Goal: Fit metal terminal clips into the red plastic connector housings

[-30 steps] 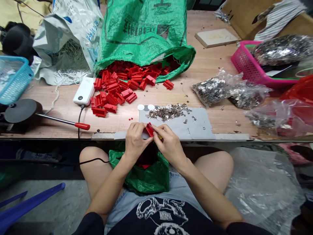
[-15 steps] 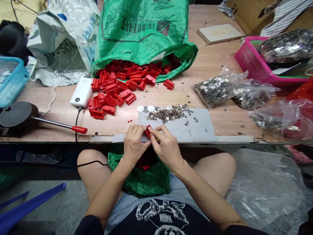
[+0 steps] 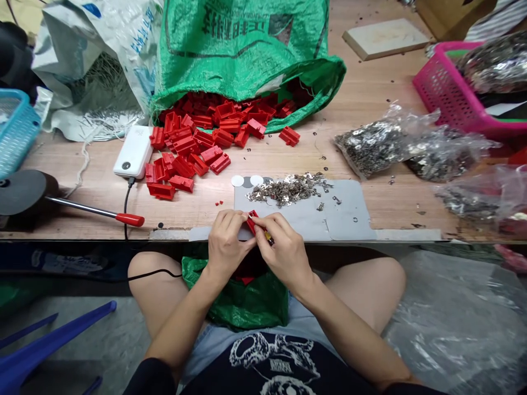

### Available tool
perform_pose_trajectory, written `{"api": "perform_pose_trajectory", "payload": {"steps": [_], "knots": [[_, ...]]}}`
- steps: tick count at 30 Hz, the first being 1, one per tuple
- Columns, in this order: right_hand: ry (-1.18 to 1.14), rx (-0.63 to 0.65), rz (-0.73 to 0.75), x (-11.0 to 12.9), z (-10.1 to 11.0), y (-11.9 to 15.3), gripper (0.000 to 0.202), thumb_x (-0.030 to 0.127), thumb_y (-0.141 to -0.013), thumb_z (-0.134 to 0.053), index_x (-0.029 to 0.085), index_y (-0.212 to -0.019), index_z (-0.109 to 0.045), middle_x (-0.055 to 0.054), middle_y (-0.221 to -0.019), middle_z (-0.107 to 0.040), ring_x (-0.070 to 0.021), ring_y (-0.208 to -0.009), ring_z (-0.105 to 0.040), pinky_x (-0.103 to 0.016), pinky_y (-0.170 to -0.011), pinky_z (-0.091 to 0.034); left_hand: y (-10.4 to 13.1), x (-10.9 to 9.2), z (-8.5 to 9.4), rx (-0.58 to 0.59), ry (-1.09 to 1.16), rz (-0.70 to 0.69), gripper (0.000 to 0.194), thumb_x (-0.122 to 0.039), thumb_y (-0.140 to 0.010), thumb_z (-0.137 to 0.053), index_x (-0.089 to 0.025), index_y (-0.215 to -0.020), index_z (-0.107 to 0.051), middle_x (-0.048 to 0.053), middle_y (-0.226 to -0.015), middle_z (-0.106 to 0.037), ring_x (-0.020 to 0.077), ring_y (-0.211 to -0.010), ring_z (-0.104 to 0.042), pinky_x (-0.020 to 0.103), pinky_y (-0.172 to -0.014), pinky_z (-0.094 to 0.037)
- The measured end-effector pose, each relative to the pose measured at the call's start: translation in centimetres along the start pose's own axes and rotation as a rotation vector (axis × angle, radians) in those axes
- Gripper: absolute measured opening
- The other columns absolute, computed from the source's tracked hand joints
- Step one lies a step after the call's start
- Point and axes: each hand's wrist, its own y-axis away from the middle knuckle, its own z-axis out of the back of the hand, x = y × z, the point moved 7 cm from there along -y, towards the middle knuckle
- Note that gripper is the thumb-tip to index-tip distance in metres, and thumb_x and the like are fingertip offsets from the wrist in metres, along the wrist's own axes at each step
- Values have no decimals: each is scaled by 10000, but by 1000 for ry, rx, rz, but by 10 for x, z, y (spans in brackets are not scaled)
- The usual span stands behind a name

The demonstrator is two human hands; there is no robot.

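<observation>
Just below the centre of the frame, you have a red plastic piece (image 3: pixel 252 223) in your left hand (image 3: pixel 225 241), its fingers and thumb clamped on it. Your right hand (image 3: pixel 282 241) closes its fingers around a yellow-and-black tool (image 3: pixel 269 237), with its fingertips against the red piece; you cannot tell what lies beneath them. Both hands are at the table's (image 3: pixel 395 206) front edge, above the green bag (image 3: pixel 255 304) in your lap at bottom centre. Just beyond your hands, a pile of metal clips (image 3: pixel 288 189) sits on a grey mat (image 3: pixel 348 211). At upper centre, more red pieces (image 3: pixel 185 145) spill from a green sack (image 3: pixel 242 55). Clear bags (image 3: pixel 370 145) of metal bits lie at right.
</observation>
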Motion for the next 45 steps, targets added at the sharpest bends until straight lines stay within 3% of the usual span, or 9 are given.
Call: {"api": "perform_pose_trajectory", "payload": {"steps": [12, 20, 34, 40, 45], "knots": [[140, 18, -11, 3, -3, 1, 244, 189, -1023, -484, 159, -1114, -708, -69, -899, -597, -157, -717, -633, -258, -576, -506, 0, 1, 0, -11, 4, -10, 156, -269, -934, -684, -190, -1040, -601, 87, -1000, -722, 234, -963, -638, 379, -848, -572], [94, -26, -34, 3, -1, 2, 230, 186, -1026, -484, 179, -1119, -695, -60, -891, -595, -162, -762, -657, -262, -637, -544, 0, 2, -1, 9, 3, 2, 153, -285, -931, -688, -195, -1027, -612, 85, -1011, -726, 234, -968, -639, 384, -860, -574], [291, 34, -24, 6, -11, 1, 311, 216, -1046, -416, 183, -1173, -698, -69, -871, -563, -147, -652, -577, -240, -488, -418, -1, 2, -2, 19, -2, 20, 128, -219, -928, -663, -210, -1041, -605, 73, -1005, -721, 235, -956, -642, 386, -840, -570], [369, 90, -37, 7, -15, -1, 290, 203, -1027, -433, 172, -1111, -709, -69, -884, -558, -128, -571, -515, -252, -453, -323, 1, 2, 2, -43, 25, 32, 164, -230, -917, -696, -198, -1043, -595, 65, -951, -704, 228, -927, -644, 357, -806, -567], [295, 42, -78, 6, -12, -1, 253, 200, -1029, -437, 179, -1003, -688, -55, -870, -553, -141, -638, -557, -243, -494, -354, 3, 5, 1, -47, 19, 72, 206, -261, -900, -726, -189, -1053, -610, 63, -958, -699, 234, -933, -651, 358, -812, -559]]}}
